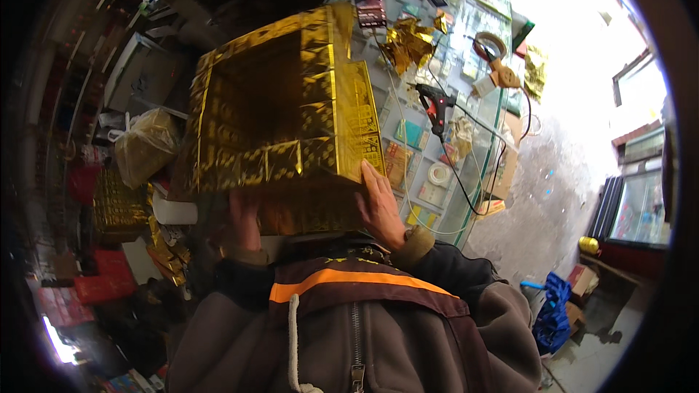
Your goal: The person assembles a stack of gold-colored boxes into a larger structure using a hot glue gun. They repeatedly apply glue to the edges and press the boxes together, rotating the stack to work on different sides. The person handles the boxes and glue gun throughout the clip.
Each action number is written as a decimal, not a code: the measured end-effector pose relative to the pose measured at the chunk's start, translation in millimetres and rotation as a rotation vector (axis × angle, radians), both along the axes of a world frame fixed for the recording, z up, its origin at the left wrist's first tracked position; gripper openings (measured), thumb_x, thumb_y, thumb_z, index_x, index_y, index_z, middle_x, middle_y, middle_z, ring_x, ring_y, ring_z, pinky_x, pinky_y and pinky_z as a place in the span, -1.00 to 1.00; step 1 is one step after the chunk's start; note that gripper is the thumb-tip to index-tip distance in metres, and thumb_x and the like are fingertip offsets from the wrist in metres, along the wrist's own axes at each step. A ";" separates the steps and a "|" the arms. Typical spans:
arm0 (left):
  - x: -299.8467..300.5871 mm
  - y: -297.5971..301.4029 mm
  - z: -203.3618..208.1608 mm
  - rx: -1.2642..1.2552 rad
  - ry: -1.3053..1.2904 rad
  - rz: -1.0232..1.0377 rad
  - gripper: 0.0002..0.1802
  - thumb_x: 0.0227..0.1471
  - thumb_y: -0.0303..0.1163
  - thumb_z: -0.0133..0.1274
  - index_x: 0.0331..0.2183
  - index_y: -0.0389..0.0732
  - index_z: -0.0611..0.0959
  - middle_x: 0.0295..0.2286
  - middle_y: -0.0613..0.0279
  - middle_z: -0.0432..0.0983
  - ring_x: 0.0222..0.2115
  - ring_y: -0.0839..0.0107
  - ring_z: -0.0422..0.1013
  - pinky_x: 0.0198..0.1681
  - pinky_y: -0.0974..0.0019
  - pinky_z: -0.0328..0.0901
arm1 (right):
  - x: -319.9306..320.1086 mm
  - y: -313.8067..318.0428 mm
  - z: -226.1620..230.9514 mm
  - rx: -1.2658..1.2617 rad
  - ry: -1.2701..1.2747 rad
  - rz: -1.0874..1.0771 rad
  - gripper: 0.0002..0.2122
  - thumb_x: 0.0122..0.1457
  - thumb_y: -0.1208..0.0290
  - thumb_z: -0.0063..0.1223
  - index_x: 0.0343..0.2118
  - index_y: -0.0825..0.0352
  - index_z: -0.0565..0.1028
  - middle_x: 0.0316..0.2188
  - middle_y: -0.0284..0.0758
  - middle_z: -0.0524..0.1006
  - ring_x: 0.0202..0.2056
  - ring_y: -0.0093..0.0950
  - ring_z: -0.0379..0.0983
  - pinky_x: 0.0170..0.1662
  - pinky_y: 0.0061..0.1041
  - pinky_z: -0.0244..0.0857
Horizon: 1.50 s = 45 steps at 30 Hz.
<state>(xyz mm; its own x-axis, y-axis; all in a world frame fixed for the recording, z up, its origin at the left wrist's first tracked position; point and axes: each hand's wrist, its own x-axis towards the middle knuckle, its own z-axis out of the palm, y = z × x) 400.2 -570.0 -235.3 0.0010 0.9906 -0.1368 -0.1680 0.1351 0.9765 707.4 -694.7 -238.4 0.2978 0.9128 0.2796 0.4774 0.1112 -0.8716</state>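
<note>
I hold a large open box covered in gold foil (pixel 284 102) up in front of my chest, its open side facing me. My right hand (pixel 380 207) presses flat against the box's lower right edge. My left hand (pixel 244 220) supports the box from underneath at its lower left, partly in shadow. The box sits over the edge of a glass display counter (pixel 466 102).
On the glass counter lie a black and red glue gun (pixel 437 105) with its cord, a roll of tape (pixel 439 174), scraps of gold foil (pixel 408 40) and a tape dispenser (pixel 494 58). Gold-wrapped goods (pixel 120 207) and a filled plastic bag (pixel 145 145) stand at left. A blue bag (pixel 553 313) lies on the floor.
</note>
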 end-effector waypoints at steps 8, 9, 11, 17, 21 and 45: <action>-68.1 -24.4 -27.8 -0.016 0.233 -0.041 -0.50 0.31 -0.39 -0.06 0.23 -0.20 0.31 0.09 0.09 0.35 0.08 0.21 0.33 0.21 0.01 0.25 | -2.8 -12.8 3.7 0.066 0.005 -0.065 -0.37 0.03 0.67 0.10 0.24 0.51 0.22 0.17 0.02 0.33 0.09 -0.01 0.31 0.19 -0.19 0.23; -76.6 -23.2 -32.8 -0.010 0.326 -0.038 -0.50 0.31 -0.39 -0.06 0.23 -0.20 0.31 0.09 0.08 0.35 0.08 0.20 0.33 0.21 0.01 0.25 | -3.0 -12.4 4.3 0.059 -0.005 -0.064 -0.37 0.03 0.67 0.10 0.23 0.51 0.22 0.17 0.01 0.33 0.08 -0.02 0.32 0.18 -0.19 0.24; -89.5 -18.2 -41.7 0.032 0.539 -0.052 -0.50 0.31 -0.38 -0.06 0.23 -0.20 0.31 0.09 0.08 0.35 0.08 0.20 0.33 0.21 0.01 0.25 | -1.8 -11.1 5.7 0.048 -0.030 -0.066 -0.37 0.03 0.67 0.10 0.23 0.52 0.23 0.17 0.00 0.33 0.07 -0.04 0.33 0.17 -0.20 0.25; -104.6 -14.8 -56.7 0.184 0.963 -0.103 -0.51 0.31 -0.37 -0.05 0.22 -0.20 0.33 0.10 0.08 0.35 0.09 0.17 0.33 0.20 0.02 0.25 | 2.0 -12.9 7.3 0.014 -0.052 -0.048 -0.36 0.02 0.67 0.11 0.24 0.53 0.23 0.19 -0.02 0.33 0.01 -0.10 0.37 0.11 -0.26 0.29; -104.9 -15.4 -62.7 0.236 1.063 -0.117 -0.51 0.31 -0.36 -0.04 0.22 -0.20 0.34 0.11 0.08 0.35 0.09 0.16 0.32 0.19 0.03 0.25 | 1.7 -11.5 6.0 0.010 -0.040 -0.033 -0.35 0.01 0.69 0.11 0.24 0.51 0.24 0.20 -0.04 0.35 -0.01 -0.12 0.39 0.09 -0.28 0.31; -107.2 -29.4 -117.5 0.444 1.294 -0.219 -0.51 0.30 -0.30 -0.01 0.20 -0.20 0.39 0.14 0.06 0.36 0.11 0.06 0.31 0.16 0.06 0.24 | -4.3 -17.4 5.0 0.065 -0.156 -0.131 -0.42 -0.01 0.71 0.08 0.17 0.49 0.33 0.11 -0.02 0.44 -0.06 -0.06 0.42 0.04 -0.24 0.33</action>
